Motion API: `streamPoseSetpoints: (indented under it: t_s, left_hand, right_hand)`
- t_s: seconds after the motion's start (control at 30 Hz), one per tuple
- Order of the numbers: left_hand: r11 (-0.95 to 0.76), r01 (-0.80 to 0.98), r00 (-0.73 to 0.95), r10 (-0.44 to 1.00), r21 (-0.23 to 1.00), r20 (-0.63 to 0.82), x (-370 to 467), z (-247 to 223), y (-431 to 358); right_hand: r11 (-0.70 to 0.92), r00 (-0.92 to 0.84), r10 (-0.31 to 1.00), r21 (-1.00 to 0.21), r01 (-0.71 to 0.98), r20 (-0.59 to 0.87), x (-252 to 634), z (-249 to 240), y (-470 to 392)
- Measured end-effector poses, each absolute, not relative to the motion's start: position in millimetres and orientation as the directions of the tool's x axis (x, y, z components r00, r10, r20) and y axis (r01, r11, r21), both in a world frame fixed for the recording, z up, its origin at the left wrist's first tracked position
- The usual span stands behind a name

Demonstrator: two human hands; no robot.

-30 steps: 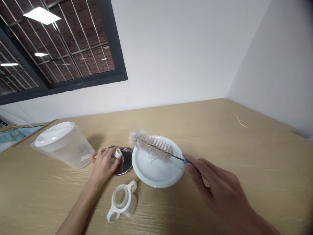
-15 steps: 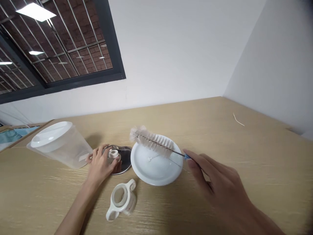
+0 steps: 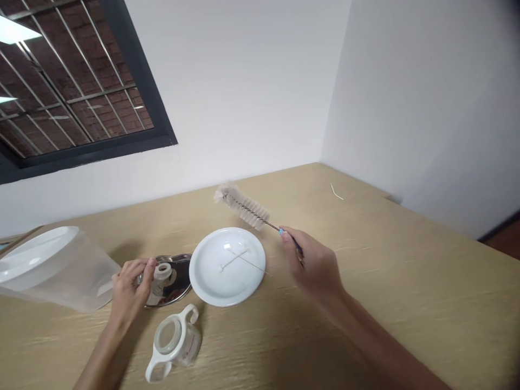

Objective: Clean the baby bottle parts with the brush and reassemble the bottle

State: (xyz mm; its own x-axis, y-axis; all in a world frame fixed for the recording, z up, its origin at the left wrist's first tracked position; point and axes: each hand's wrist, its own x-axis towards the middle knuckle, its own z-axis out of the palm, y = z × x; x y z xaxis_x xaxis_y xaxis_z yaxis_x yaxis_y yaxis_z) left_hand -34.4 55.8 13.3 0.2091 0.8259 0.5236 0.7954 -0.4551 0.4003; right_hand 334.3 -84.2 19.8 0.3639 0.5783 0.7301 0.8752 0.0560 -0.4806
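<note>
My right hand (image 3: 314,262) is closed round the blue handle of a bottle brush (image 3: 246,208), whose pale bristles hang beyond the white plate (image 3: 227,298). Two thin sticks (image 3: 235,259) lie crossed on that plate. My left hand (image 3: 132,281) is at the left side of a metal tray (image 3: 182,271), beside a small clear piece with a white ring top (image 3: 163,272); whether its fingers grip anything is hidden. Nearer me stands a small clear bottle (image 3: 189,346) with a white two-handled ring (image 3: 166,360).
A translucent pitcher with a white lid (image 3: 65,276) is left of my left hand. A short bent pale strip (image 3: 336,192) lies near the far right of the wooden table (image 3: 385,271). Behind are a white wall and a barred window (image 3: 73,70).
The view has turned right. The brush has moved away from above the plate toward the wall, uncovering the crossed sticks. My left hand has shifted slightly off the ringed piece.
</note>
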Motion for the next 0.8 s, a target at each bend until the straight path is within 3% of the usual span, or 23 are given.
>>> streamPoseSetpoints:
  t_s: [0.13, 0.23, 0.3, 0.4, 0.6, 0.8]
  left_hand:
    - [-0.478, 0.695, 0.279, 0.868, 0.538, 0.411, -10, 46, 56]
    - [-0.447, 0.677, 0.394, 0.891, 0.585, 0.225, 25, 74, 53]
    - [-0.479, 0.67, 0.526, 0.846, 0.567, 0.093, 54, 88, 52]
    - [-0.578, 0.616, 0.681, 0.732, 0.535, 0.008, 99, 92, 56]
    - [-0.603, 0.64, 0.72, 0.688, 0.477, -0.096, 159, 67, 72]
    - [-0.623, 0.673, 0.712, 0.692, 0.398, -0.119, 177, 54, 75]
  right_hand:
    - [-0.019, 0.443, 0.577, -0.531, 0.847, 0.686, 340, 22, -83]
    - [-0.117, 0.5, 0.604, -0.552, 0.825, 0.62, 347, 24, -82]
    - [-0.193, 0.525, 0.643, -0.545, 0.816, 0.558, 351, 24, -80]
    - [-0.302, 0.533, 0.724, -0.494, 0.815, 0.438, 353, 21, -79]
    - [-0.414, 0.5, 0.838, -0.344, 0.843, 0.218, 344, 6, -79]
    - [-0.375, 0.42, 0.899, -0.277, 0.885, 0.124, 333, 5, -84]
